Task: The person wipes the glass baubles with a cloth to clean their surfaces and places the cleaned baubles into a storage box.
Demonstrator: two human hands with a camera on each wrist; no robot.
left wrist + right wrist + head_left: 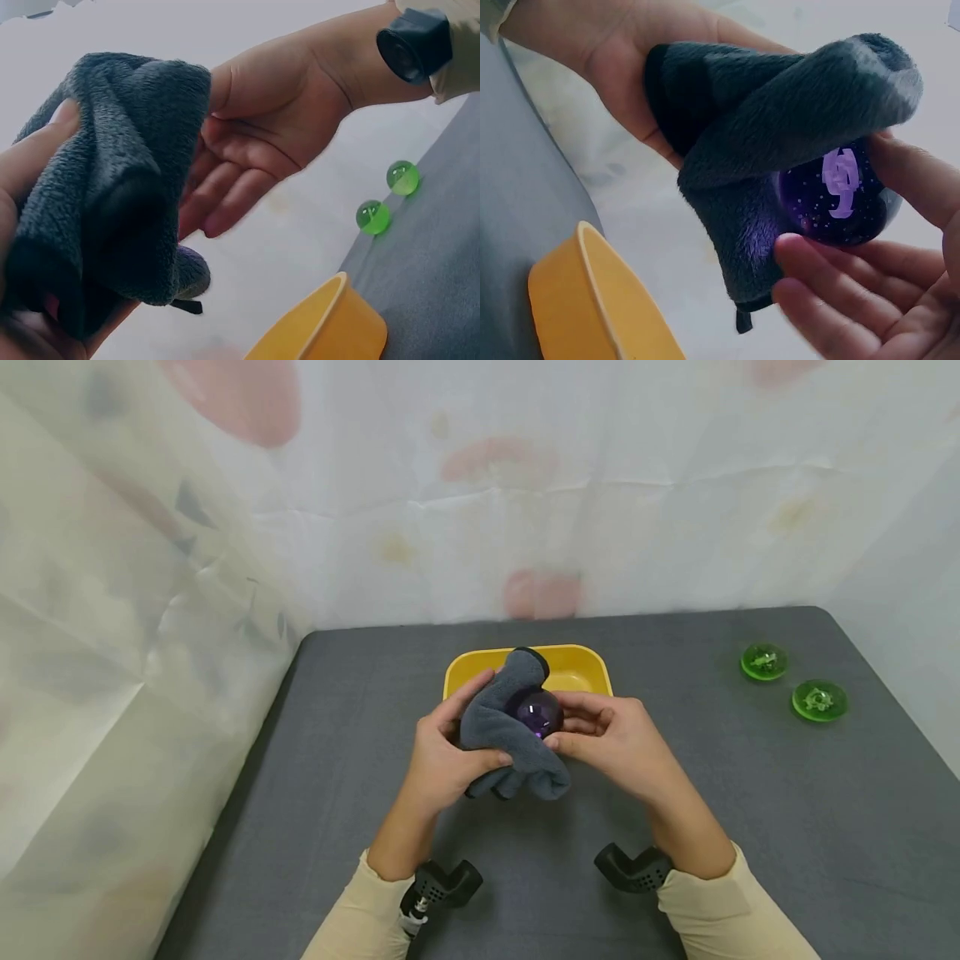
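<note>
- Your left hand (442, 760) grips a grey cloth (506, 727), fingers curled round it.
- Your right hand (611, 739) pinches a purple ball (536, 712), half wrapped in the cloth.
- Both are held above the table's (750, 793) middle, just in front of a yellow tray (577, 668).
- Two green balls (763, 661) lie near the far right corner.

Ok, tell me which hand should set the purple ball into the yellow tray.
Right, probably. The right hand already holds the purple ball in its fingers, beside the yellow tray; the left hand grips the grey cloth.
</note>
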